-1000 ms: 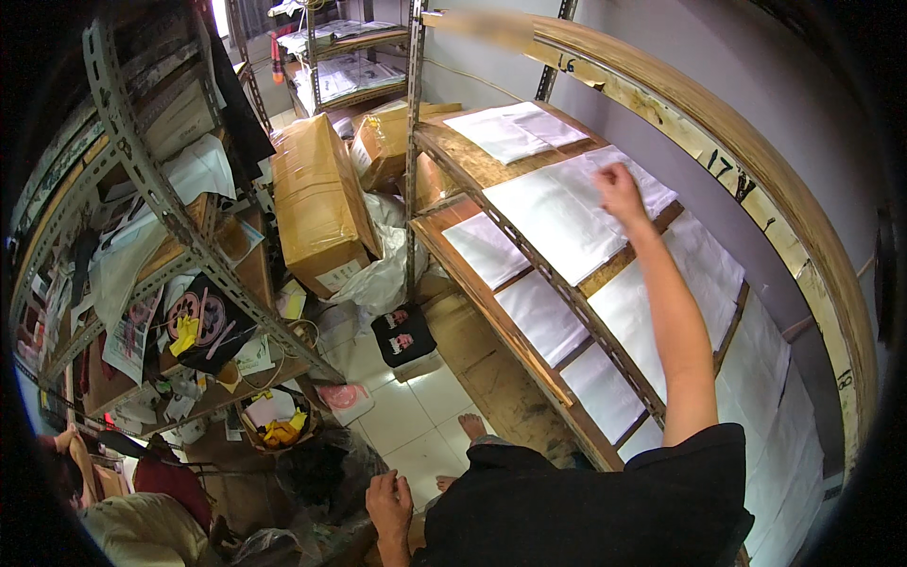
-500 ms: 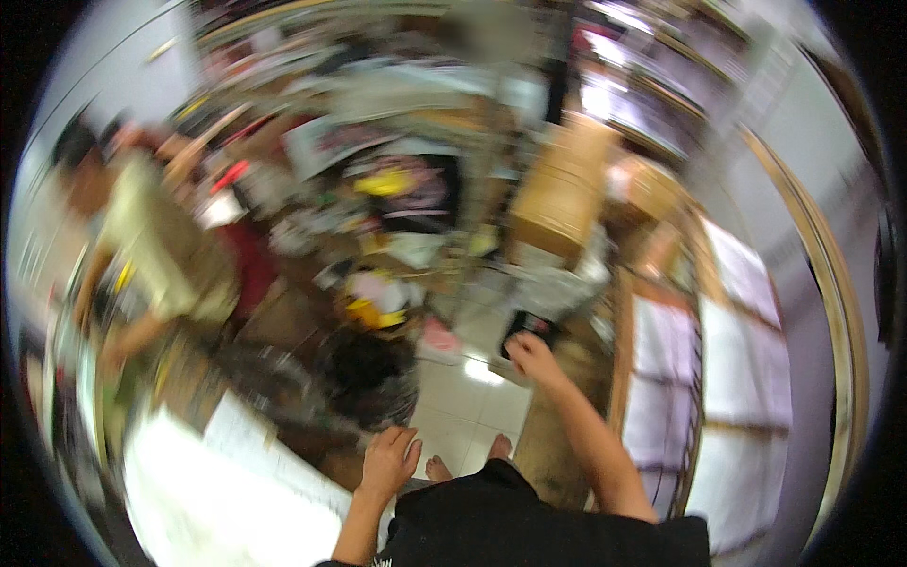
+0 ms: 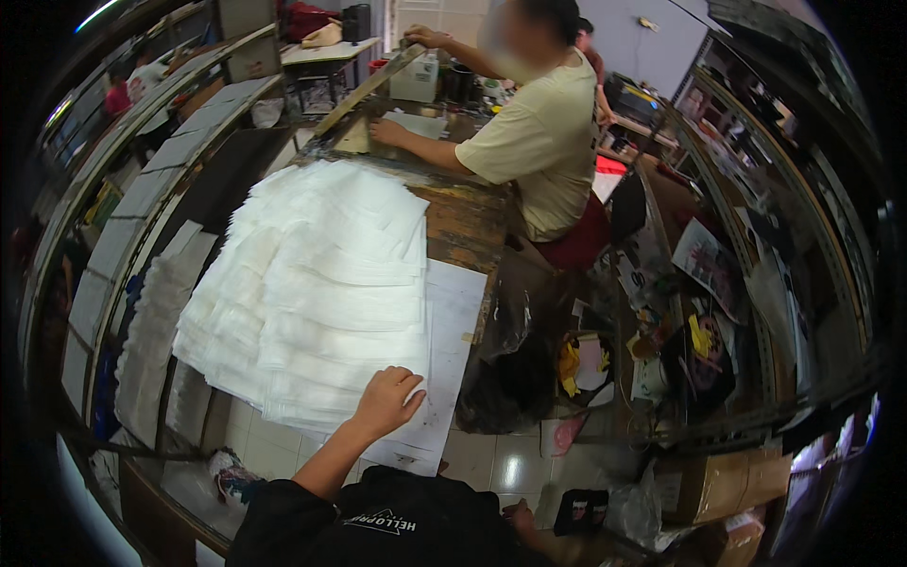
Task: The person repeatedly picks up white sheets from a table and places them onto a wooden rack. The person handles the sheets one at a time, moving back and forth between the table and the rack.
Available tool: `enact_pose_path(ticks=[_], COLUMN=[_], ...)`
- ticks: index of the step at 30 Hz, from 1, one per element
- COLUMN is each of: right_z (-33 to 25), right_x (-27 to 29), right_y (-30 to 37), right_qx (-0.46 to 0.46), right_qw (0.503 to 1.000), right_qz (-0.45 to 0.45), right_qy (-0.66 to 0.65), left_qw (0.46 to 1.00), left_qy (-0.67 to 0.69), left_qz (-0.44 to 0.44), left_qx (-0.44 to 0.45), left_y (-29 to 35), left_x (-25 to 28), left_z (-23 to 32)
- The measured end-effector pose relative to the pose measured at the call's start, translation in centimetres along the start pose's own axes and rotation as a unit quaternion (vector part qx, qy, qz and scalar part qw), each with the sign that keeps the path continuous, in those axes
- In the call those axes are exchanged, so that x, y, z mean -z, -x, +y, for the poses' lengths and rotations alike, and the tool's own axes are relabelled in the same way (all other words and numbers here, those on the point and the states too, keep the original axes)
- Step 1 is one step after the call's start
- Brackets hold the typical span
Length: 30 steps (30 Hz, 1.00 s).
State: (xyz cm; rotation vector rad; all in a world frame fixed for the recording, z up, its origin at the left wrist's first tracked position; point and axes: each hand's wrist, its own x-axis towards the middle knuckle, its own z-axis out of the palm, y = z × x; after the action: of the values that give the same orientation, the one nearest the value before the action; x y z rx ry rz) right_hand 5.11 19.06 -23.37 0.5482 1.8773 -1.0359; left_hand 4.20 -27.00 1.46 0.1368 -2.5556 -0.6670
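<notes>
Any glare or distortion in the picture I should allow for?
Head view: the white sheets look bright, texture partly washed out; head view: glare spots the floor tiles; head view: the left shelf bends toward the picture's rim.

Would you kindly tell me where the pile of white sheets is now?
In the head view, the pile of white sheets lies left of centre on the worn table, with the left hand by its near right corner.

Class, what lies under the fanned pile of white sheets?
A large pale paper and the stained wooden table show along the right edge of the pile; whatever lies under its middle is covered.
</notes>
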Motion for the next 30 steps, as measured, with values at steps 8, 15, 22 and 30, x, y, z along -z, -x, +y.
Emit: enact_pose_path(ticks=[8,15,22,30], right_z=[-3.2,1.5,14.4,2.3], right_x=[3.6,1.5,3.2,2.6], right_y=[-4.5,-4.8,-10.6,-3.0], right_qx=[0.090,0.205,0.585,0.116], right_qw=[0.990,0.976,0.702,0.991], right_qz=[0.068,-0.020,0.107,0.062], right_qy=[-0.089,0.069,0.392,-0.036], left_qw=[0.993,0.992,0.994,0.992], left_qy=[-0.106,-0.104,-0.061,-0.101], left_qz=[0.023,0.020,-0.002,0.063], left_qx=[0.043,0.064,0.089,0.046], left_y=[0.7,0.6,-0.3,-5.2], left_x=[1.2,-1.0,-0.9,0.5], left_z=[-3.4,-4.7,-5.7,-4.7])
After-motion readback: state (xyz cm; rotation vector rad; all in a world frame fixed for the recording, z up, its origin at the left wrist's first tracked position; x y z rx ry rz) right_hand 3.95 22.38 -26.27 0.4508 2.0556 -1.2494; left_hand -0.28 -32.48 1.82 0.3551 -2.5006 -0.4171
